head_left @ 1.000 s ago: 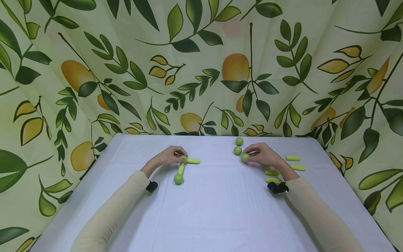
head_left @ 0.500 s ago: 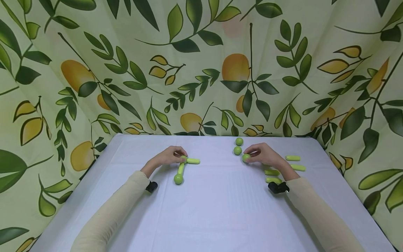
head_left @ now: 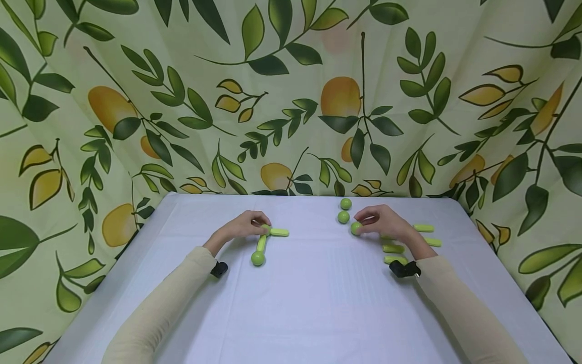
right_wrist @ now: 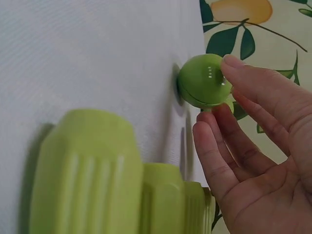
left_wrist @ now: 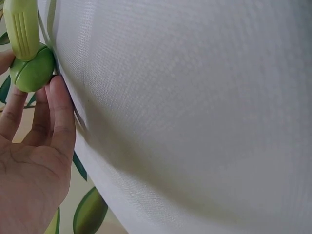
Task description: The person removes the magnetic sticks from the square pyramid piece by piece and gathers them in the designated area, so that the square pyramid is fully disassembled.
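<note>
The left hand (head_left: pixel 241 226) grips the corner ball (left_wrist: pixel 35 72) joining two green sticks (head_left: pixel 279 232); the right hand (head_left: pixel 382 221) pinches a single ball (right_wrist: pixel 202 80). Two more balls (head_left: pixel 343 217) sit toward the table's (head_left: pixel 291 308) far edge, loose sticks (head_left: pixel 393 249) toward its right.

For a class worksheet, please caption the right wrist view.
A right hand holds a green ball, with ribbed rods in the foreground.
</note>
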`<state>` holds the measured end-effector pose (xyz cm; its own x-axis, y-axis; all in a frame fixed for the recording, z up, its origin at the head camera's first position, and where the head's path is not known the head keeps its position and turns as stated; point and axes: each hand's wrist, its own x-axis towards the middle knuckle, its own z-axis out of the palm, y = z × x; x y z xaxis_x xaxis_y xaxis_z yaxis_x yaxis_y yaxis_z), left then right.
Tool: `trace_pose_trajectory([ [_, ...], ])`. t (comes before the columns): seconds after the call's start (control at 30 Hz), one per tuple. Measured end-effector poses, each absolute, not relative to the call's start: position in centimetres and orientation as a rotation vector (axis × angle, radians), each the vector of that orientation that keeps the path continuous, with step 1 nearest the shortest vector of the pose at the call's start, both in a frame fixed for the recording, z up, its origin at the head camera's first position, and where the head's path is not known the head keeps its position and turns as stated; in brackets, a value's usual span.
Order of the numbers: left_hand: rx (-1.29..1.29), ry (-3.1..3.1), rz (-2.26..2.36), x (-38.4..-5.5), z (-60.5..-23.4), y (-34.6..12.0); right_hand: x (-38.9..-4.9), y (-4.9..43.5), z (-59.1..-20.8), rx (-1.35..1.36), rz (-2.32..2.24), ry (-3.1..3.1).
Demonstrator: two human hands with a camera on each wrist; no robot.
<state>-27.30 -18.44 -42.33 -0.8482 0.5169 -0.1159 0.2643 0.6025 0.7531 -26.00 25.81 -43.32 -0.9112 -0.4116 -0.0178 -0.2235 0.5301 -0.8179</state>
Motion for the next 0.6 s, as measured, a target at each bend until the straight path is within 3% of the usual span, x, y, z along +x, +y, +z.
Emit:
trace_pose_trajectory([
  [0.6,0.63,2.505,1.107,-27.4,-42.3,-18.6,-25.6,26.3,-42.2,-0.491,-1.561,2.511],
])
